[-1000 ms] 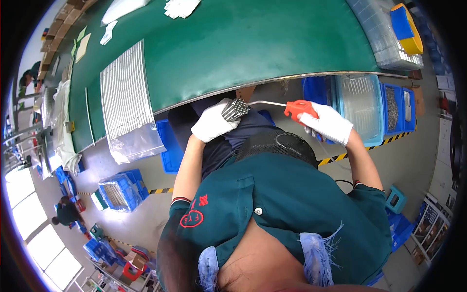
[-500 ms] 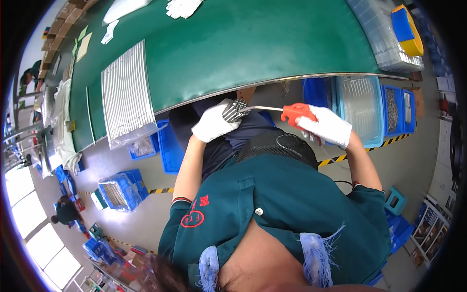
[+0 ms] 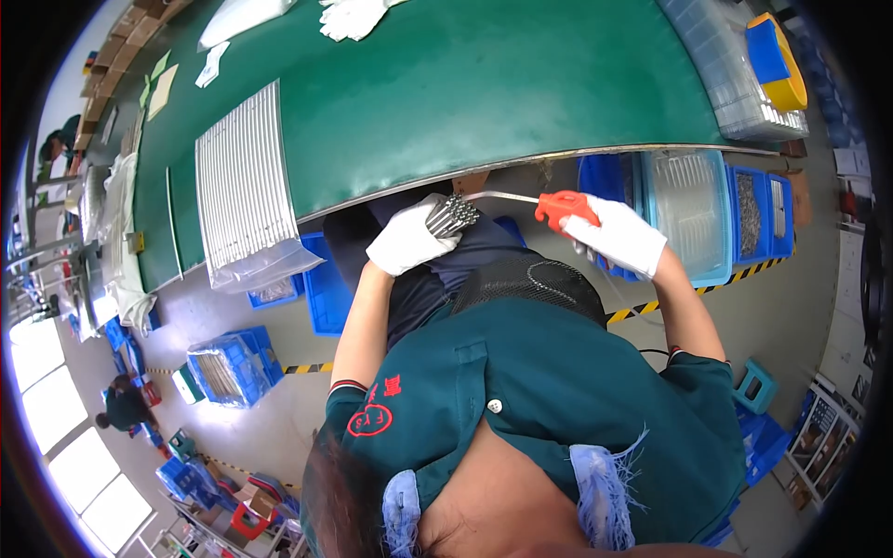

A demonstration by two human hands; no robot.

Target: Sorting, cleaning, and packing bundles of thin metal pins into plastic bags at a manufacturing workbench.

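In a white glove, my left hand (image 3: 409, 238) is closed around a bundle of thin metal rods (image 3: 453, 216), their ends pointing right. My gloved right hand (image 3: 621, 238) grips a red air blow gun (image 3: 564, 210) with a long, thin, bent metal nozzle (image 3: 505, 195). The nozzle tip is at the upper edge of the bundle; whether it touches the rods I cannot tell. Both hands are over my lap, just in front of the green table's (image 3: 419, 102) near edge.
A plastic-wrapped row of silvery tubes (image 3: 244, 186) lies on the table's left. White gloves (image 3: 353, 17) lie at the far side. Clear boxes and a yellow-blue tape roll (image 3: 789, 84) sit at the right. Under the table stand a clear-lidded bin (image 3: 688, 219) and a blue crate (image 3: 324, 288).
The blow gun has shifted slightly left and up, its nozzle moving from across the bundle's ends to its upper edge. The left hand keeps its hold, with more rod ends showing.
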